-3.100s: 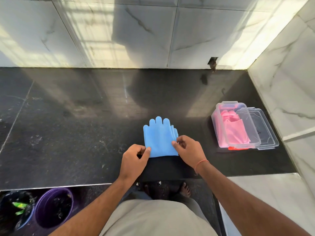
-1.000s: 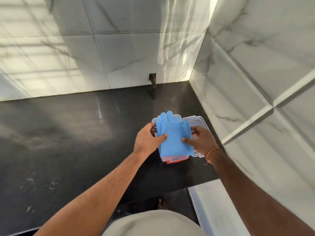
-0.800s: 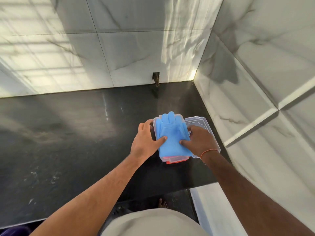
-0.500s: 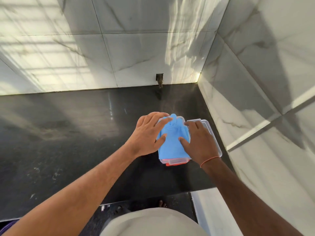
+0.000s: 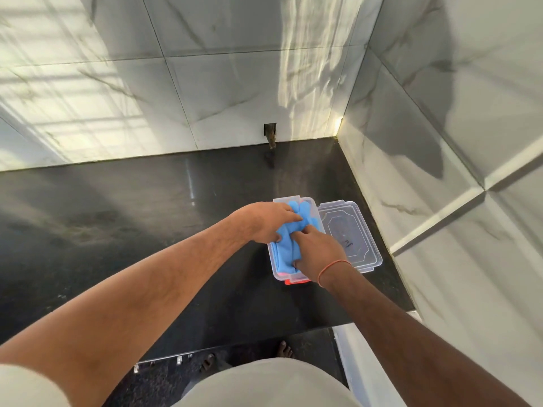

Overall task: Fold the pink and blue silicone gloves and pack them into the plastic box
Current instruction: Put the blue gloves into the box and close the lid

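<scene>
- Head view: the clear plastic box sat on the black stone counter, over toward the right-hand end, near the marble-tiled side wall but not touching it.
- The folded blue silicone gloves were inside the box, their fingertips poking up over the far rim. A bit of pink showed underneath at the near end, so the pink gloves looked to be below them, though mostly hidden.
- The left hand lay across the far part of the blue gloves, fingers fairly straight and close together, pressing down on them.
- The right hand was on the near right side of the gloves, fingers bent with the tips tucked in along the glove edge at the box wall. Couldn't tell for sure if it was pinching or just pushing.
- The clear lid lay flat, just beside the box on its right, between the box and the side wall.
- An orange clip stuck out at the box's near edge.
- Loads of open counter to the left of the box and behind it, up to the back wall. The counter's front edge ran a little in front of the box.
</scene>
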The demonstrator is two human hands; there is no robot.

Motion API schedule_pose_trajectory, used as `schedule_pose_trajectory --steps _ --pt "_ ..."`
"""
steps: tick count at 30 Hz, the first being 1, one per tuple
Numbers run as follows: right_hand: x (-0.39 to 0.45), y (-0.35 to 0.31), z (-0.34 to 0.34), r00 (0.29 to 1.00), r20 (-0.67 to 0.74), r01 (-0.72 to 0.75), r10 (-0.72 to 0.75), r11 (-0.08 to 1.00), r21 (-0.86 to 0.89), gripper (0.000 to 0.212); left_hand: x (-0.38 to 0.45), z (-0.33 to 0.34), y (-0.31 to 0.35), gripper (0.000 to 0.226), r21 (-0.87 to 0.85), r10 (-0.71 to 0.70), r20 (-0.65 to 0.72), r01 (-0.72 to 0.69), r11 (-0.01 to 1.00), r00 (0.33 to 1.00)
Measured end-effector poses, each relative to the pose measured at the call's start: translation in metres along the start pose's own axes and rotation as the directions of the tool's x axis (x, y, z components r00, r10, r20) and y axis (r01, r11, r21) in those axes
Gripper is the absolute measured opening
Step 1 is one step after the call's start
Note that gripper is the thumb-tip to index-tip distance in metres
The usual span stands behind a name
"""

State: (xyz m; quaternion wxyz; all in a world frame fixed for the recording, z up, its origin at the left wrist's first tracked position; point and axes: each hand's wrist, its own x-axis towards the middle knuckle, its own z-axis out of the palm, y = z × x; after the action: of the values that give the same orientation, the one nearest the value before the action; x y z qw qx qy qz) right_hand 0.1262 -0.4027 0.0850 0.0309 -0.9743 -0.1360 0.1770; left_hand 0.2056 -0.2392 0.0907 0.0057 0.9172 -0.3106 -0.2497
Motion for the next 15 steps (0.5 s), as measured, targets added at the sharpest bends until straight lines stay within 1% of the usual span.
schedule_pose_trajectory --steps 5,8,10,13,15 --pt "0.014 -0.003 0.012 0.999 0.043 -0.015 0.018 0.997 -0.073 0.057 0.014 0.008 0.007 0.073 0.089 -0.004 0.039 0.001 0.996 0.999" --pt "0.023 -0.004 0.016 0.997 0.070 -0.002 0.008 0.996 -0.087 0.066 0.016 0.010 0.007 0.070 0.083 -0.016 0.036 0.013 0.996 0.999" --pt "0.026 -0.003 0.020 0.997 0.075 0.008 -0.001 0.995 -0.098 0.068 0.015 0.011 0.005 0.069 0.070 -0.017 0.028 0.015 0.997 0.999" --pt "0.026 0.000 0.025 0.998 0.055 0.024 -0.019 0.995 -0.093 0.066 0.008 0.015 0.001 0.067 0.084 -0.039 0.006 0.039 0.996 0.999" --pt "0.025 -0.001 0.026 1.000 0.014 0.027 -0.026 0.996 -0.081 0.058 0.000 0.019 -0.004 0.064 0.130 -0.059 -0.022 0.061 0.990 0.998"
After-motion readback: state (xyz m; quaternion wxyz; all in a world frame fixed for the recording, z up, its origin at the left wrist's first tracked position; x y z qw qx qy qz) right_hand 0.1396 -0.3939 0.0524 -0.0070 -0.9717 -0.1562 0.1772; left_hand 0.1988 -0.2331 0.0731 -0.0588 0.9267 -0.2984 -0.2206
